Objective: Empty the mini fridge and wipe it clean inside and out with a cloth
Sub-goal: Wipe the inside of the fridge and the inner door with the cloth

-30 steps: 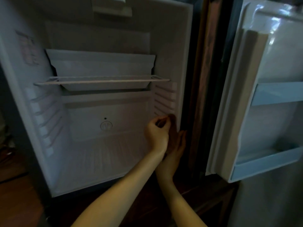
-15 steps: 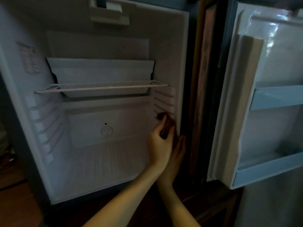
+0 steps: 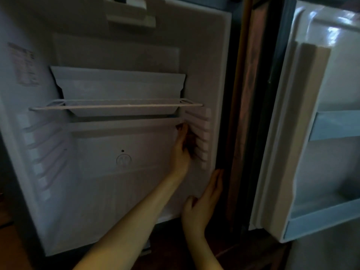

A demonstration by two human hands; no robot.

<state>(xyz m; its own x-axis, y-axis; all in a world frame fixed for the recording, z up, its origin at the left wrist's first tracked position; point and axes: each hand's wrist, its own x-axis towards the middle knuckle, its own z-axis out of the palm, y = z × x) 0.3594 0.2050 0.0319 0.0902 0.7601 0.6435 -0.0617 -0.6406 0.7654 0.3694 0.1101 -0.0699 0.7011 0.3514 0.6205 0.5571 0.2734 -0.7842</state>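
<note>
Head view: white rib-walled mini fridge (image 3: 116, 49), left hand (image 3: 180, 152) round dark cloth (image 3: 190, 142), right hand (image 3: 202, 205) flat.

Left hand (image 3: 182, 151) reaches upward, right hand (image 3: 202, 203) flat, fingers (image 3: 216, 179) straight.

Dim domestic room: mini fridge (image 3: 204, 55) set inside dark wooden cabinet (image 3: 245, 94).

Bare forearms (image 3: 136, 221), unsleeved to the frame edge, end in a bare left hand (image 3: 180, 151) and right hand (image 3: 202, 203).
</note>
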